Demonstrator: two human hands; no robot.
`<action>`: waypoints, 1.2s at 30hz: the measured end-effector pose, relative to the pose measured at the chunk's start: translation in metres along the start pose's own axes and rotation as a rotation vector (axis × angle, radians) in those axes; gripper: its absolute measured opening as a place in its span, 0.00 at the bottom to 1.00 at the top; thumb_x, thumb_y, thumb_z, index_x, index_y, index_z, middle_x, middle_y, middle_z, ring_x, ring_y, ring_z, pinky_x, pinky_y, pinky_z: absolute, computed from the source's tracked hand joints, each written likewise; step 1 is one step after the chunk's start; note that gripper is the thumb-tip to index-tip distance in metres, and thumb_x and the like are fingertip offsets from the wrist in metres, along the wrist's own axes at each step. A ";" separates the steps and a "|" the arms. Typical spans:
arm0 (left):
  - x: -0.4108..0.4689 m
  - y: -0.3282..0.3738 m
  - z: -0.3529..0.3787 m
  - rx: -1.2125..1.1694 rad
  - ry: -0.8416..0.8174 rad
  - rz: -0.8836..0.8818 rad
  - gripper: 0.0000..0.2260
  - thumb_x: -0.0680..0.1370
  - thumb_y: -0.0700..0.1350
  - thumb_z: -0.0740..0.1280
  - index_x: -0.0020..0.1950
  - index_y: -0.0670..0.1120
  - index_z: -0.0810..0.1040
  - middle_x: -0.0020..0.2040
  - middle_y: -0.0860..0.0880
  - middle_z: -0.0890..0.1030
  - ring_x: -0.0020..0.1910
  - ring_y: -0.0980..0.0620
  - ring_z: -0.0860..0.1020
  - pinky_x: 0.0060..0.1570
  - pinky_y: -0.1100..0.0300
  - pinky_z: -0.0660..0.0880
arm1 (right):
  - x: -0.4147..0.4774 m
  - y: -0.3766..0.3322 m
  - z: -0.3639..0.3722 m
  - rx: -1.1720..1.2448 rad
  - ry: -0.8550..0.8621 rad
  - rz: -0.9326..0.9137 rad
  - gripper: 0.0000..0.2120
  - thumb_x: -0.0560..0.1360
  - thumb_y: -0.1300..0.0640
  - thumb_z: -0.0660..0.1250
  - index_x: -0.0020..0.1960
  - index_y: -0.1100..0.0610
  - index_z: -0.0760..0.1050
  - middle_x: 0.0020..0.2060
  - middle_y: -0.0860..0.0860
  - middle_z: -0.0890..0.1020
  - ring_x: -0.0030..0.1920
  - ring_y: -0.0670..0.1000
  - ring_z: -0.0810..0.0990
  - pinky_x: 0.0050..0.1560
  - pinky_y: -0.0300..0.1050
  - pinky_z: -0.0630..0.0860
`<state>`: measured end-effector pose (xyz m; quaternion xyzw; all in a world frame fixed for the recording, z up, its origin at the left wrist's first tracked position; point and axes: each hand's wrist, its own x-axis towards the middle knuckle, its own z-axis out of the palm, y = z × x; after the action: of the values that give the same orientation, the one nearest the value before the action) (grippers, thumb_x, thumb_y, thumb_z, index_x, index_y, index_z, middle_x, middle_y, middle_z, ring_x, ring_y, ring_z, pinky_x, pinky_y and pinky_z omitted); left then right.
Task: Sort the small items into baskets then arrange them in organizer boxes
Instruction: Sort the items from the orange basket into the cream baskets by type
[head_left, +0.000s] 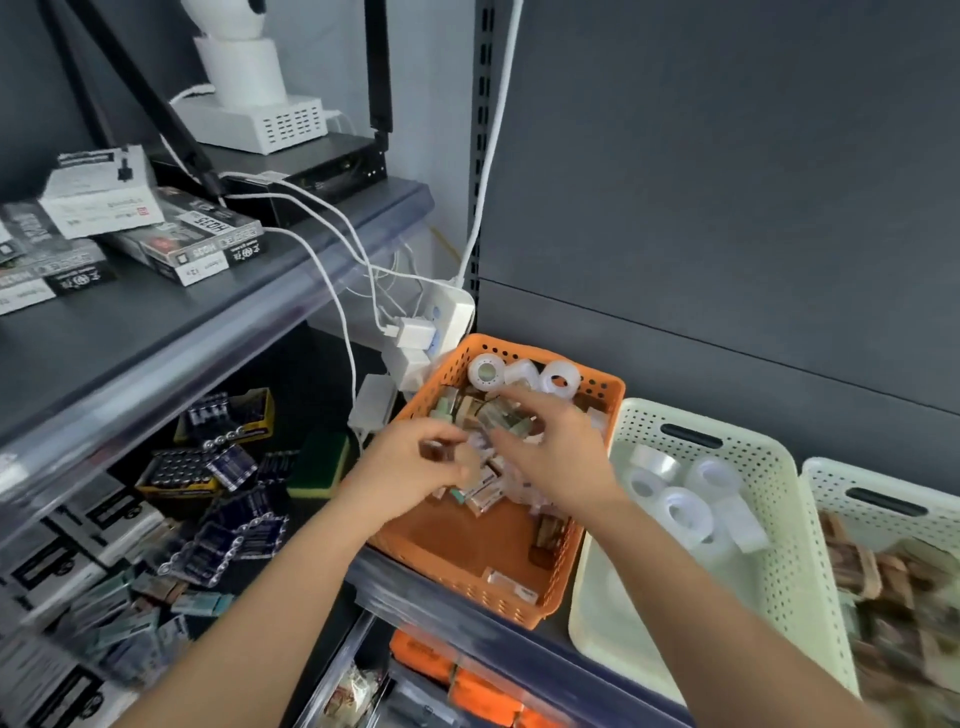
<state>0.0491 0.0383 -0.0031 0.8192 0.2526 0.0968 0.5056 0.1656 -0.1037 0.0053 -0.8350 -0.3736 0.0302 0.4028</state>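
Observation:
An orange basket (498, 592) sits on the shelf edge, holding small boxed items (480, 493) and clear tape rolls (558, 379) at its back. My left hand (421, 462) hovers over the basket's left side and pinches a small dark item between thumb and fingers. My right hand (545, 447) reaches over the middle of the basket, fingers spread and bent toward a greenish pack (501, 415); motion blur hides whether it grips it. A cream basket (779, 519) to the right holds several clear tape rolls (680, 509). A second cream basket (878, 483) at far right holds brownish packs.
A white power strip (441, 322) with plugs and cables hangs just behind the orange basket. Battery packs (228, 499) and a green-yellow sponge (319, 465) lie on the lower left shelf. The upper left shelf carries boxes and a router. A dark back panel rises behind the baskets.

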 end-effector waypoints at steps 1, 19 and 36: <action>-0.001 0.008 0.007 -0.094 0.051 0.017 0.15 0.68 0.43 0.75 0.48 0.61 0.81 0.49 0.61 0.81 0.49 0.60 0.79 0.53 0.52 0.78 | -0.007 0.003 -0.012 0.021 0.056 0.011 0.20 0.72 0.50 0.70 0.63 0.46 0.75 0.55 0.46 0.81 0.53 0.45 0.78 0.53 0.42 0.76; -0.047 0.151 0.270 0.075 -0.360 0.562 0.15 0.70 0.47 0.73 0.56 0.54 0.80 0.50 0.60 0.77 0.49 0.61 0.76 0.48 0.71 0.71 | -0.194 0.126 -0.208 -0.279 0.448 0.472 0.20 0.70 0.52 0.70 0.61 0.44 0.71 0.43 0.39 0.78 0.45 0.48 0.79 0.40 0.40 0.71; -0.056 0.137 0.293 0.711 -0.300 0.923 0.17 0.80 0.48 0.61 0.68 0.47 0.73 0.64 0.50 0.76 0.63 0.49 0.70 0.62 0.52 0.67 | -0.195 0.154 -0.210 -0.485 0.149 0.480 0.17 0.73 0.64 0.62 0.59 0.53 0.79 0.54 0.50 0.82 0.55 0.53 0.78 0.54 0.46 0.74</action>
<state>0.1660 -0.2678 -0.0152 0.9678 -0.1866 0.0993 0.1366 0.1916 -0.4278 -0.0096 -0.9704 -0.1325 -0.0266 0.2003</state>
